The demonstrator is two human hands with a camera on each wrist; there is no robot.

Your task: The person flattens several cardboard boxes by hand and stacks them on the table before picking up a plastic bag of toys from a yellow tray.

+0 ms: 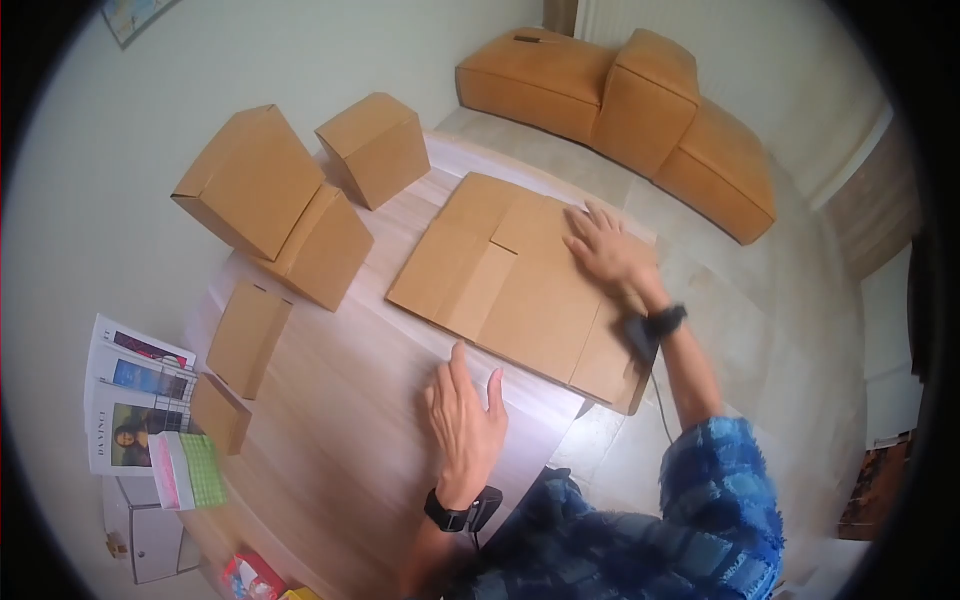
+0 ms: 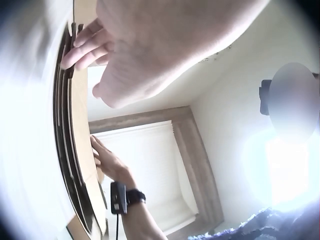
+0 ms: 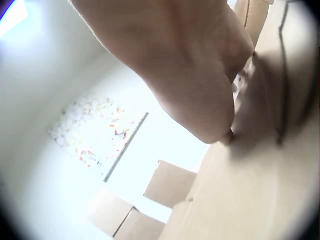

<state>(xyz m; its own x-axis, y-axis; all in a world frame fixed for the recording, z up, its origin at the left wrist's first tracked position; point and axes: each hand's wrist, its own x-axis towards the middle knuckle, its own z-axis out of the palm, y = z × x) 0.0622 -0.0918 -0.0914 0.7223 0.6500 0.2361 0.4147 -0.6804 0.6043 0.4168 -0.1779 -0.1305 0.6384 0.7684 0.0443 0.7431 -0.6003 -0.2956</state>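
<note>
A stack of flattened cardboard boxes point(image 1: 450, 245) lies on the table, and its several layers show edge-on in the left wrist view. My right hand point(image 1: 612, 252) rests on the top sheet near its far right side, fingers spread and fairly straight. In the right wrist view that palm point(image 3: 200, 90) hovers low over the cardboard point(image 3: 240, 195), fingertips mostly hidden behind it. My left hand point(image 1: 466, 418) is by the near edge of the stack, fingers extended and thumb apart. The left wrist view has its fingers point(image 2: 82, 52) right at the layered edges point(image 2: 75, 125), gripping nothing.
Folded-up boxes point(image 1: 255, 185) stand at the table's back left, with another box point(image 1: 375, 150) beside them. Smaller cardboard pieces point(image 1: 245, 340) sit at the left, near a rack of magazines point(image 1: 140, 400) and a green checked packet point(image 1: 205, 470). An orange sofa point(image 1: 640, 100) is beyond the table.
</note>
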